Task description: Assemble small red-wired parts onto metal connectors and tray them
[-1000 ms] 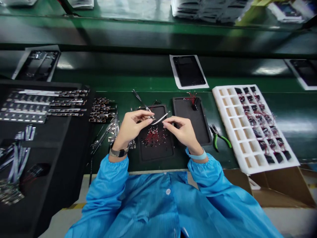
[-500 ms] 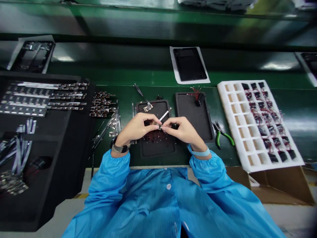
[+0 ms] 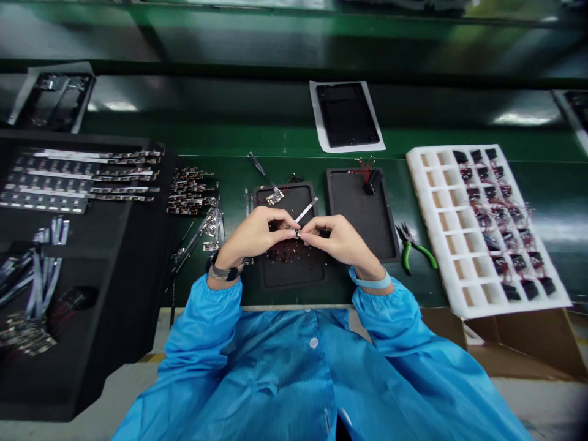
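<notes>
Between my two hands, above a black tray (image 3: 275, 278), is a small circuit board (image 3: 297, 233) with a pale ribbon cable (image 3: 307, 209) slanting up from it. My left hand (image 3: 263, 236) pinches its left side between thumb and forefinger. The fingertips of my right hand (image 3: 337, 239) close on its right side; they cover much of the board. Dark red bits and short wires (image 3: 288, 251) lie in the tray below my fingers. Another board with a cable (image 3: 275, 196) rests at the tray's top left.
Right of my hands are a second black tray (image 3: 342, 208) with a black wired part (image 3: 373, 182), green-handled pliers (image 3: 414, 248) and a white foam tray (image 3: 459, 269). Boards (image 3: 188, 191) are piled on the left beside a black bin (image 3: 133, 245). A tablet (image 3: 348, 115) lies behind.
My hands keep the same grip, almost still. The tablet at the back has shifted slightly left, and the view has moved a little.
</notes>
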`<act>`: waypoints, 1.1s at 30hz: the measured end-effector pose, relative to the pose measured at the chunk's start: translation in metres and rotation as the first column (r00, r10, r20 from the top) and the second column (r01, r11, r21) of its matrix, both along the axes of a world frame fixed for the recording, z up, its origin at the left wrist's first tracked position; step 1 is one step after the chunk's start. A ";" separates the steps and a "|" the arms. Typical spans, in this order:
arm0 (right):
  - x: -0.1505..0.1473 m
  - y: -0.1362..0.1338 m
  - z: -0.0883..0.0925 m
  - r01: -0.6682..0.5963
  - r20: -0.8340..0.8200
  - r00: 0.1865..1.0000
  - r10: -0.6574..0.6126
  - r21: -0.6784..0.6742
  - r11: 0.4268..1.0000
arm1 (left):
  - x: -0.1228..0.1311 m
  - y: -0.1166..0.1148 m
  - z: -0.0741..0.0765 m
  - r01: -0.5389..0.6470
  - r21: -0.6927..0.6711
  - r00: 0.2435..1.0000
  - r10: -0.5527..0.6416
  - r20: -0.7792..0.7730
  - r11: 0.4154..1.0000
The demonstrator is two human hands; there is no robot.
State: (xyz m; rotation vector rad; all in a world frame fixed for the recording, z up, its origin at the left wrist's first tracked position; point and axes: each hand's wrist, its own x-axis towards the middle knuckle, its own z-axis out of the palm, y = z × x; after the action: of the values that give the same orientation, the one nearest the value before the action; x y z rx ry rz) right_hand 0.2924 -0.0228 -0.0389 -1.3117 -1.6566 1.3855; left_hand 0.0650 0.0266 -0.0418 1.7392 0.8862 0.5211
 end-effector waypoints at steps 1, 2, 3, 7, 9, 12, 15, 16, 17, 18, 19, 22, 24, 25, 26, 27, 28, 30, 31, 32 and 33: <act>0.000 0.000 0.000 0.001 0.002 1.000 -0.001 0.000 1.000 | 0.000 0.000 0.000 -0.008 0.001 1.000 0.008 0.000 1.000; 0.000 0.000 0.000 0.005 0.002 1.000 -0.005 0.001 1.000 | 0.001 0.000 0.000 -0.018 0.001 1.000 0.018 0.001 1.000; 0.000 0.000 0.000 0.008 -0.002 1.000 -0.008 0.003 1.000 | 0.001 -0.001 0.000 -0.029 0.002 1.000 0.029 0.005 1.000; -0.001 0.000 0.001 0.022 -0.035 0.999 -0.022 0.002 1.000 | 0.001 -0.001 0.001 -0.051 -0.004 0.998 0.051 0.026 0.999; -0.001 0.000 0.001 0.023 -0.046 0.999 -0.023 0.000 1.000 | 0.000 -0.001 0.000 -0.050 -0.011 0.998 0.050 0.034 0.999; -0.001 0.000 0.002 0.030 -0.049 0.998 -0.030 0.011 0.999 | 0.000 0.000 0.000 -0.056 -0.013 0.997 0.057 0.046 0.998; -0.002 0.000 0.002 0.040 -0.046 0.998 -0.039 0.019 0.999 | 0.001 0.000 -0.001 -0.061 -0.009 0.996 0.062 0.056 0.998; -0.002 0.000 0.002 0.041 -0.045 0.998 -0.040 0.019 0.999 | 0.001 0.000 -0.001 -0.062 -0.008 0.996 0.062 0.057 0.998; -0.002 0.000 0.002 0.042 -0.044 0.998 -0.041 0.020 0.999 | 0.001 0.000 -0.002 -0.063 -0.009 0.996 0.063 0.056 0.998; -0.002 0.000 0.002 0.042 -0.043 0.998 -0.041 0.021 0.999 | 0.001 0.000 -0.001 -0.063 -0.011 0.997 0.064 0.054 0.998; -0.002 0.000 0.001 0.044 -0.045 0.998 -0.043 0.024 0.999 | 0.000 0.000 -0.001 -0.063 -0.012 0.997 0.064 0.053 0.998; -0.003 -0.001 0.000 0.053 -0.044 0.998 -0.052 0.038 0.998 | 0.001 0.000 -0.001 -0.069 -0.007 0.997 0.070 0.046 0.998; -0.003 -0.001 0.000 0.058 -0.038 0.998 -0.057 0.047 0.997 | 0.001 0.000 0.000 -0.072 0.000 0.997 0.072 0.042 0.997; -0.003 -0.001 0.000 0.060 -0.037 0.998 -0.058 0.049 0.997 | 0.001 0.000 0.000 -0.073 0.002 0.996 0.073 0.042 0.997; -0.002 -0.002 0.000 0.059 -0.039 0.998 -0.057 0.048 0.997 | 0.001 -0.001 0.000 -0.072 0.001 0.997 0.072 0.043 0.997; -0.002 -0.002 0.000 0.057 -0.044 0.997 -0.055 0.045 0.997 | 0.001 -0.001 0.000 -0.070 -0.002 0.997 0.070 0.044 0.998; -0.002 -0.002 0.000 0.055 -0.050 0.997 -0.053 0.041 0.998 | 0.001 -0.001 0.000 -0.068 -0.005 0.997 0.068 0.047 0.998; -0.001 -0.001 0.000 0.050 -0.062 0.997 -0.047 0.034 0.998 | 0.001 -0.001 -0.001 -0.065 -0.010 0.996 0.066 0.056 0.998; -0.001 -0.001 0.000 0.048 -0.065 0.997 -0.045 0.031 0.998 | 0.001 -0.001 -0.001 -0.067 -0.010 0.996 0.067 0.060 0.998; -0.001 -0.001 -0.001 0.046 -0.067 0.997 -0.044 0.029 0.999 | 0.000 -0.001 -0.001 -0.068 -0.010 0.996 0.068 0.064 0.998; -0.001 -0.001 -0.001 0.045 -0.069 0.997 -0.043 0.026 0.999 | 0.000 -0.001 -0.002 -0.070 -0.009 0.995 0.071 0.067 0.997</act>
State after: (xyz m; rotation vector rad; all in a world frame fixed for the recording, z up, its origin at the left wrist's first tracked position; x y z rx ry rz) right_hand 0.2915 -0.0236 -0.0399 -1.2638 -1.5874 1.3615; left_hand 0.0654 0.0260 -0.0434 1.6789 0.9031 0.6191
